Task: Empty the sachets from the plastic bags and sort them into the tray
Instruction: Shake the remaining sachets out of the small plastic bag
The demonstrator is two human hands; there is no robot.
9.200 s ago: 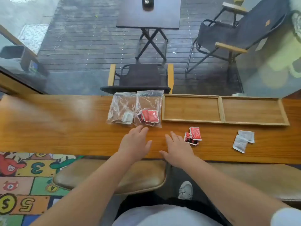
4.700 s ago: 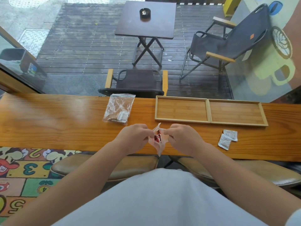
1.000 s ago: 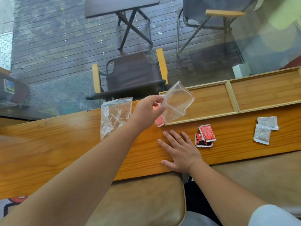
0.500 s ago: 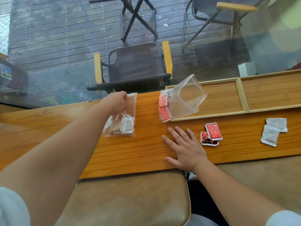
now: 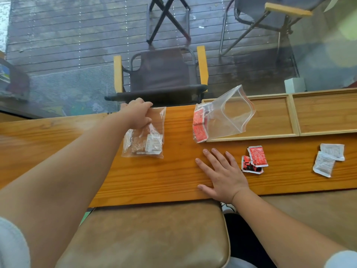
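Left hand (image 5: 138,113) pinches the top of the white-sachet bag (image 5: 144,134) on the counter (image 5: 173,176), right hand (image 5: 222,175) spread flat; both tray (image 5: 293,115) compartments bare; next, open and tip it

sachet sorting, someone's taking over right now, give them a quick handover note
Left hand grips the top of the bag of white and brown sachets on the counter.
Right hand rests flat, holding nothing.
The opened bag lies over the tray edge, red sachets still inside.
Loose red sachets and white sachets lie on the counter.
Left to do: empty both bags, sort everything into the tray.
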